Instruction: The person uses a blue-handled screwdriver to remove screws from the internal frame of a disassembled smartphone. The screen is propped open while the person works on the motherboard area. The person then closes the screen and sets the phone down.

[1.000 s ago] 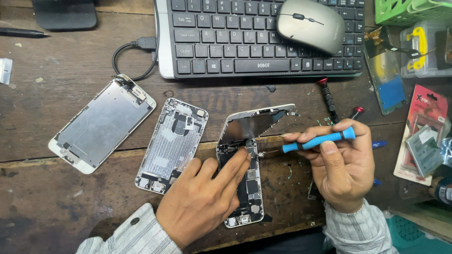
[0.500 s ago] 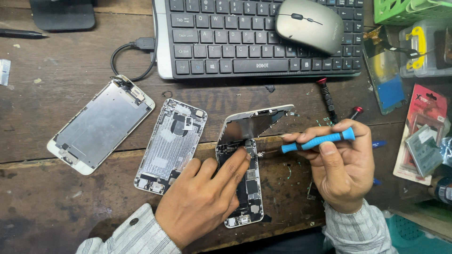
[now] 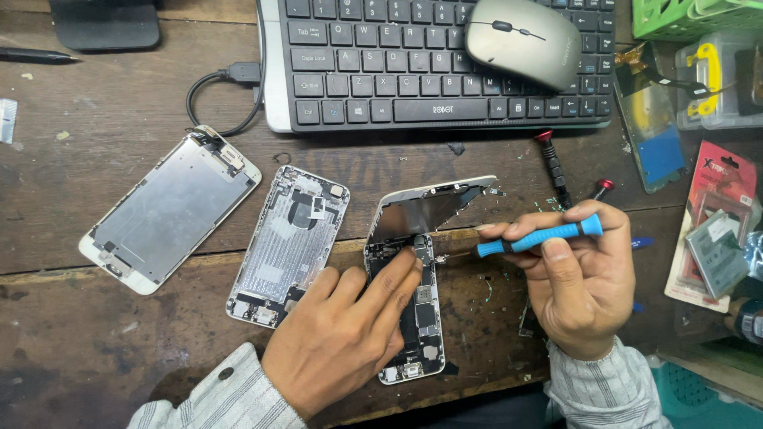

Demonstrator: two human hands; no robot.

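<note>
The right hand (image 3: 584, 290) pinched a blue-handled screwdriver (image 3: 539, 236) between thumb and fingertips, fingers pressed together round the handle, with the thin shaft lying nearly level and its tip reaching left into the top end of the opened phone (image 3: 409, 314). The left hand (image 3: 346, 342) lay flat over that phone's lower body, fingers spread slightly and pressed down on it rather than gripping it, the index finger stretched up toward the spot where the tip met the small parts inside. The phone's screen panel (image 3: 429, 208) stood tilted up from the body, hinged open at the top edge. Compared with the pictures from a moment before, almost nothing had shifted: both hands, the tool and the raised panel sat in the same places, so the work at that one point inside the phone appeared, as a judgement, to be steady and fine rather than a move from place to place. Just left of the held phone lay a bare rear housing (image 3: 288, 245), and further left a separate screen assembly (image 3: 171, 208) face down, both untouched. Two more drivers with red caps (image 3: 554, 167) lay on the wooden table (image 3: 95, 357) above the right hand, near small scattered bits. A black keyboard (image 3: 437, 59) with a grey mouse (image 3: 520, 40) resting on it lay at the far edge.
</note>
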